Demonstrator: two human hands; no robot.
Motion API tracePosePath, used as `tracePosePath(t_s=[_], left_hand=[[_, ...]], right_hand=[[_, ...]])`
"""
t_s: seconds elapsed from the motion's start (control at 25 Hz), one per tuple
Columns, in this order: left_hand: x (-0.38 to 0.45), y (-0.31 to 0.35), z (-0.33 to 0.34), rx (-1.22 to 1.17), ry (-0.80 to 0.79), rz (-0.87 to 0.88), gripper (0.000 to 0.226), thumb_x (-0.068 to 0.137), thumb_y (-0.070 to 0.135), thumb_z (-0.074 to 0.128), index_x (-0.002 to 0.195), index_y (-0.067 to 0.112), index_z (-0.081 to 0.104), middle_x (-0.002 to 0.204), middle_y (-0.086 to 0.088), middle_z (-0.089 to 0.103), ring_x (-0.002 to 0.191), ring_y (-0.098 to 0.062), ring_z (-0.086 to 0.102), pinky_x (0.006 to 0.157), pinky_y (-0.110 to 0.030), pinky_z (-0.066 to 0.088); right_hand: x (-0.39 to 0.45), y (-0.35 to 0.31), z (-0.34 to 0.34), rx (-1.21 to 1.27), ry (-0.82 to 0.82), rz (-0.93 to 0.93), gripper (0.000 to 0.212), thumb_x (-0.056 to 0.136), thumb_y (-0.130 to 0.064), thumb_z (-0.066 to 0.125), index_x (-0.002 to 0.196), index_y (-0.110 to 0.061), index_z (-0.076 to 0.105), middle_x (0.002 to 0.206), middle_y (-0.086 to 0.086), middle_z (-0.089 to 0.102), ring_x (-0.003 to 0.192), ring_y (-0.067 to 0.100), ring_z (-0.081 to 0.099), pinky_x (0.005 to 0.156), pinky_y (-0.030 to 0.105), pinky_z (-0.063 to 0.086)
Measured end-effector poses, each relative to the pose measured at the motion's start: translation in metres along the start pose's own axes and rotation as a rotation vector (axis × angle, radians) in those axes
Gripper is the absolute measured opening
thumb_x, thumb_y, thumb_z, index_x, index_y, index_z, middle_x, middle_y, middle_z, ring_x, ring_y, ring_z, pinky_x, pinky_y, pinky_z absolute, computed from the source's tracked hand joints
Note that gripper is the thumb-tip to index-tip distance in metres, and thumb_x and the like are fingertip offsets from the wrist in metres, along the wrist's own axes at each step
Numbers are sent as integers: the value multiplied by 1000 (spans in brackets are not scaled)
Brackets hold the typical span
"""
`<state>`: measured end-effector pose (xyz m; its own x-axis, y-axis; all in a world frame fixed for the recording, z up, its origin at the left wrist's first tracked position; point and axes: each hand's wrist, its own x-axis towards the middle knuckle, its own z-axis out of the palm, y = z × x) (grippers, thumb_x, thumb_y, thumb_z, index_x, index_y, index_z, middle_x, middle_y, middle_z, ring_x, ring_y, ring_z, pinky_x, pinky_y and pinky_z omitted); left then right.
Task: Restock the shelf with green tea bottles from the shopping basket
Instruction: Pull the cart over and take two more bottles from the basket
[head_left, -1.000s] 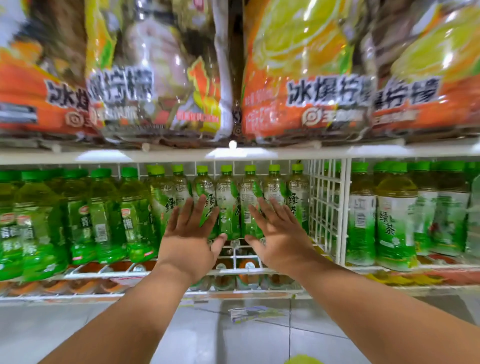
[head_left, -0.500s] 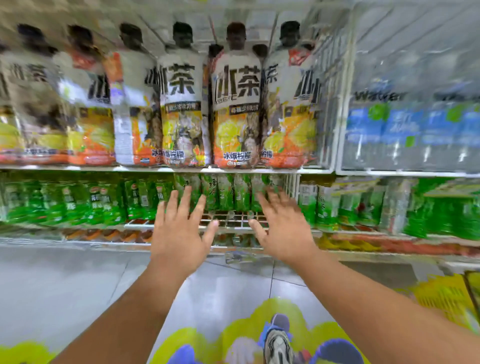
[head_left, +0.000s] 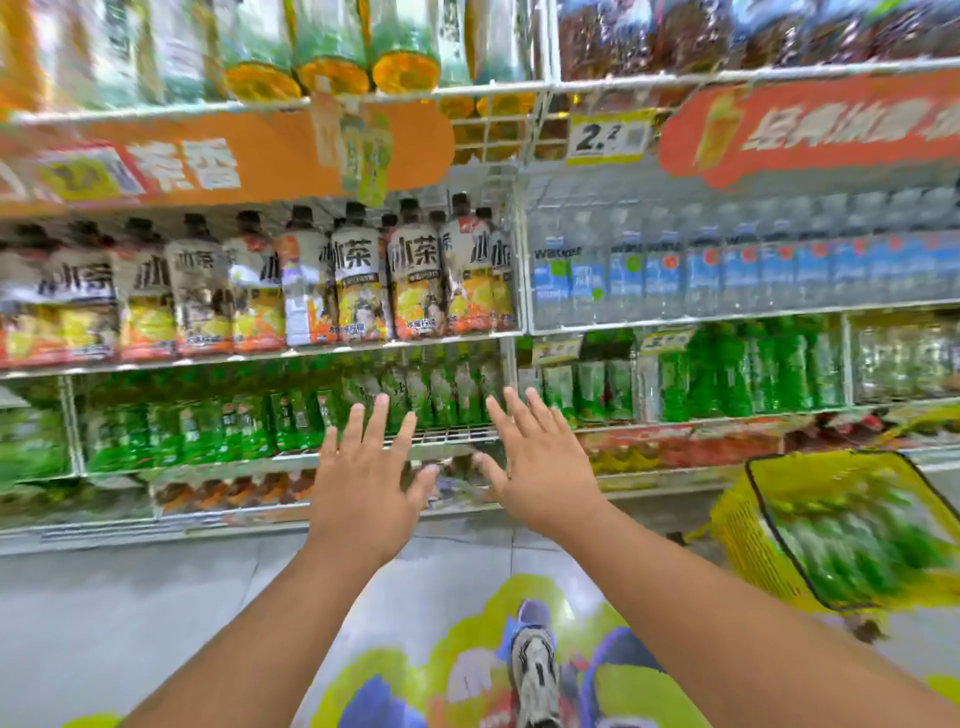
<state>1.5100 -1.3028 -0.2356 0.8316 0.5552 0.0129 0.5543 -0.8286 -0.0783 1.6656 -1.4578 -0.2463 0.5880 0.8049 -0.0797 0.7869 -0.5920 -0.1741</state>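
Observation:
Both my hands are stretched out in front of me, palms down and fingers spread, holding nothing. My left hand (head_left: 363, 483) and my right hand (head_left: 540, 467) hover in front of the low wire shelf (head_left: 447, 434) where a row of green tea bottles (head_left: 441, 392) stands at the back. The front part of that shelf section is bare wire. A yellow shopping basket (head_left: 737, 525) sits on the floor at the right, filled with several green tea bottles (head_left: 852, 540), blurred.
Above the green tea stands a row of lemon iced tea bottles (head_left: 358, 280), with water bottles (head_left: 727, 270) to their right. More green bottles (head_left: 182, 431) fill the shelf to the left. One of my shoes (head_left: 535, 670) is on a colourful floor sticker.
The view has pulled back and up from the shelf; my hands have withdrawn from the bottles, still empty and spread. The yellow basket has come into view at the right.

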Motion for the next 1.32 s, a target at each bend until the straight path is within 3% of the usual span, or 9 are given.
tracePosePath(t_s=[0.16,0.28,0.44,0.6,0.76,1.0,1.32], left_hand=[[-63,25,-43,-41,24,39,82,92,71,12,157,28,34,168,-9,18,154,-34,19,122,-57,19],[-95,59,-75,-72,29,90,87,87,73,1,161,32,22,170,-5,7,156,-30,7,124,-53,10],[-109,115,-110,-78,80,163,87,88,72,0,161,29,22,170,-7,9,156,-31,9,124,-54,11],[-120,202,-132,-99,123,226,82,92,71,9,160,29,25,169,-8,12,155,-33,13,123,-54,14],[-148,312,-132,-96,153,302,76,94,67,26,153,22,43,164,-14,28,148,-38,30,117,-58,28],[-170,463,-153,-140,200,371,76,94,66,26,152,21,46,163,-16,31,147,-40,32,117,-59,30],[-119,583,-143,-173,183,436,76,95,66,24,155,23,40,165,-14,26,150,-38,26,118,-59,26]], right_hand=[[-85,-7,-36,12,55,48,82,93,-68,7,164,-27,7,172,1,2,158,23,-4,128,47,6],[-141,4,-62,25,89,83,75,99,-65,17,164,-27,8,172,1,2,158,23,-6,128,46,2],[-197,45,-97,16,157,127,87,88,-69,1,164,-27,9,172,1,3,158,23,-4,127,48,7],[-253,116,-122,39,243,180,89,87,-70,0,164,-27,13,172,1,5,158,24,-2,127,49,8],[-323,207,-131,13,253,220,86,90,-68,6,163,-24,18,171,4,11,158,26,3,126,51,13],[-416,342,-137,-31,289,310,77,97,-64,26,161,-21,28,169,7,21,157,29,13,123,52,21],[-420,469,-143,19,271,378,81,94,-67,14,164,-26,12,172,2,6,158,24,-3,127,49,10]])
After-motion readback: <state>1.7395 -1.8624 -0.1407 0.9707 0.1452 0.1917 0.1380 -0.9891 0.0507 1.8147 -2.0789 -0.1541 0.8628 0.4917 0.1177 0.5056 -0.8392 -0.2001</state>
